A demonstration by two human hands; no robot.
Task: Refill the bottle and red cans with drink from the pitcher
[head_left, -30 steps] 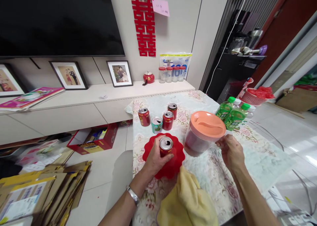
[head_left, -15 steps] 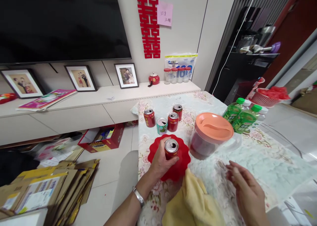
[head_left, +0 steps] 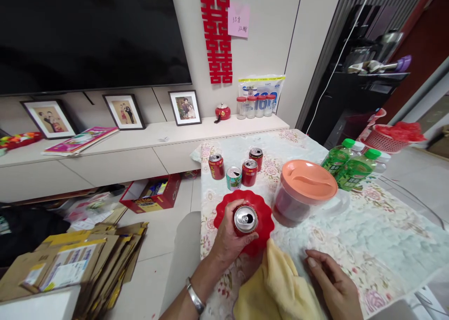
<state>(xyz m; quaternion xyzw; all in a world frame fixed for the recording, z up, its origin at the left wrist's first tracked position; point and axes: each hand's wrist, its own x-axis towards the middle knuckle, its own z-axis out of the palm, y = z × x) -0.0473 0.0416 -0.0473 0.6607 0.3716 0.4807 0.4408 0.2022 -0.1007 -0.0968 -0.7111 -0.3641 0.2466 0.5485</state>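
Observation:
My left hand (head_left: 227,238) is wrapped round a red drink can (head_left: 246,220) that stands over a red scalloped plate (head_left: 265,217). My right hand (head_left: 329,285) rests on the flowered tablecloth with its fingers loosely spread, touching a yellow cloth (head_left: 277,287) at the near edge. A clear jug with an orange lid (head_left: 306,182) and dark red liquid stands just right of the plate.
Three red cans (head_left: 216,165) and a teal can (head_left: 233,178) stand behind the plate. Two green bottles (head_left: 345,168) stand at the right. The table's left edge (head_left: 201,198) drops to a floor with flattened cardboard (head_left: 73,259). A low cabinet holds picture frames.
My right hand let go of the jug and came down to the tablecloth beside the yellow cloth. My left hand kept its hold on the can.

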